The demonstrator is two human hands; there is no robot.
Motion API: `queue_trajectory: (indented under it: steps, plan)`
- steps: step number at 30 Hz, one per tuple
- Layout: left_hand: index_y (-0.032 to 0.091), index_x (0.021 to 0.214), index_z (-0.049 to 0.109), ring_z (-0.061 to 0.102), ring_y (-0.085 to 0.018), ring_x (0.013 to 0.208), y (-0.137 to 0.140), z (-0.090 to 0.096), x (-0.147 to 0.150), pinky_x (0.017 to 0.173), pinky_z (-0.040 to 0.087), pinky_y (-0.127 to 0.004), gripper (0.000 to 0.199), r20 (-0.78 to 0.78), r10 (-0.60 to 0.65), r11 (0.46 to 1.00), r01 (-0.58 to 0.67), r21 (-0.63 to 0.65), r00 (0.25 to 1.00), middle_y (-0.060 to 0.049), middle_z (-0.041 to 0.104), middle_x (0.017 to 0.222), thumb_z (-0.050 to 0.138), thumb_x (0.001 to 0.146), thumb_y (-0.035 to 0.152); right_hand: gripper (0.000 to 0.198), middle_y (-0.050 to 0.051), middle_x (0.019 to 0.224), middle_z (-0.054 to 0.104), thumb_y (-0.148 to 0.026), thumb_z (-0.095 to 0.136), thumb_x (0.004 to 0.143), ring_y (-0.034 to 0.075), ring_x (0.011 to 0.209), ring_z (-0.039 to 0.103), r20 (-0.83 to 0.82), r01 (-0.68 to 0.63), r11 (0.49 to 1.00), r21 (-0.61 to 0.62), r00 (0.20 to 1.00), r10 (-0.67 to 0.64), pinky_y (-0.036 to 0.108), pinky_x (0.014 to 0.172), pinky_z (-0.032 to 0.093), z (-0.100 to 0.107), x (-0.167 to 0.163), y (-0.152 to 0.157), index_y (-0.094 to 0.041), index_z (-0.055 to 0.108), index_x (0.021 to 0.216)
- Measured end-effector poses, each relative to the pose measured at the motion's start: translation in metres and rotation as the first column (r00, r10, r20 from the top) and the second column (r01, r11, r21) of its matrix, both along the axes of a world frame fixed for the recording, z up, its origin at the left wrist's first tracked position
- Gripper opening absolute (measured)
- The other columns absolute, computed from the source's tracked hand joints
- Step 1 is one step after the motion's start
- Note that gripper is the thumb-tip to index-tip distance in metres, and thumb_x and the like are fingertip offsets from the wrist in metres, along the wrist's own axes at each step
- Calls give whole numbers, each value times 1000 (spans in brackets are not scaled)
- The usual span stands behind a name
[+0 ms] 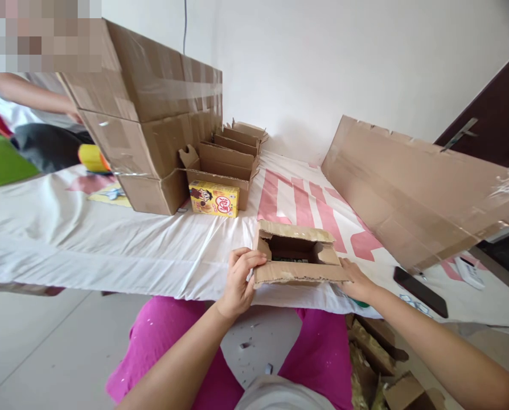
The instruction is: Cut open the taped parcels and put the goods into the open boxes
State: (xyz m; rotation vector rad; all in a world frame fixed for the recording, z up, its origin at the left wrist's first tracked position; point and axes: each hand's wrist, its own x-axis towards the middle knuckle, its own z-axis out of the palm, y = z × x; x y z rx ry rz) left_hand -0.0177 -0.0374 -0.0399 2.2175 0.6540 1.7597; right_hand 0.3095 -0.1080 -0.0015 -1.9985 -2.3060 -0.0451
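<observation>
A small open cardboard box (pixel 301 273) with torn, ragged flaps lies at the table's front edge, its opening facing up towards me. Something with printed marks shows dimly on the inside. My left hand (pixel 239 280) is closed on the box's left end, fingers curled over the side. At the right end, my right hand (pixel 356 279) holds the corner of the front flap; part of its fingers is hidden behind the cardboard. Just beyond, to the left, stands a yellow printed food carton (pixel 214 199) against a row of open cardboard boxes (pixel 226 162).
A tall cardboard partition (pixel 169 131) stands at left, with another person's arm (pixel 35 95) behind it. At right are a leaning cardboard panel (pixel 412 193) and a black phone (pixel 421 291). Cardboard scraps (pixel 374 347) lie below the table (pixel 109 239) on the right.
</observation>
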Motion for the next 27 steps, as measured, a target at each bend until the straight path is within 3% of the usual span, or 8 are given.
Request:
queue_trajectory:
  steps: [3,6,10,16,21,27]
  plan:
    - [20,106,56,54,-19,84,-2,1,1,76,46,-35,19,31,104,993,-102,-56,994,-6,62,86,45,95,31,27,12,104,65,-32,43,92,25,99,59,-219,46,971,236,976,7,40,86,47,19,-1,4,-17,60,107]
    - [19,116,50,55,-15,73,-2,4,7,74,45,-33,27,63,198,974,-189,-129,978,0,57,76,54,90,26,27,11,105,64,-35,39,96,23,100,60,-380,144,882,449,924,42,41,88,48,46,-13,3,-19,57,108]
    - [19,122,46,54,-13,67,2,9,15,72,44,-31,32,69,217,968,-206,-142,974,2,55,73,53,90,24,23,10,105,63,-33,42,95,23,101,59,-362,72,823,563,917,168,41,90,48,73,-43,-3,-22,57,108]
    - [19,120,49,52,-13,67,7,13,15,69,42,-31,29,55,248,969,-247,-28,967,1,55,76,50,92,22,31,10,112,62,-30,52,91,26,108,56,-152,-191,820,540,936,318,46,94,46,82,-83,-1,-22,56,121]
    - [18,120,52,50,-14,66,6,16,11,67,40,-31,27,2,243,969,-243,42,970,1,53,70,49,93,21,40,11,115,60,-34,56,89,30,111,52,-114,-198,852,485,951,286,53,96,44,79,-94,10,-23,54,127]
    - [18,125,51,50,-16,67,4,16,8,67,40,-30,32,-6,233,971,-232,56,972,0,54,70,49,93,21,29,10,109,63,-29,59,87,28,108,53,-116,-221,854,472,944,308,50,95,44,77,-95,18,-21,59,114]
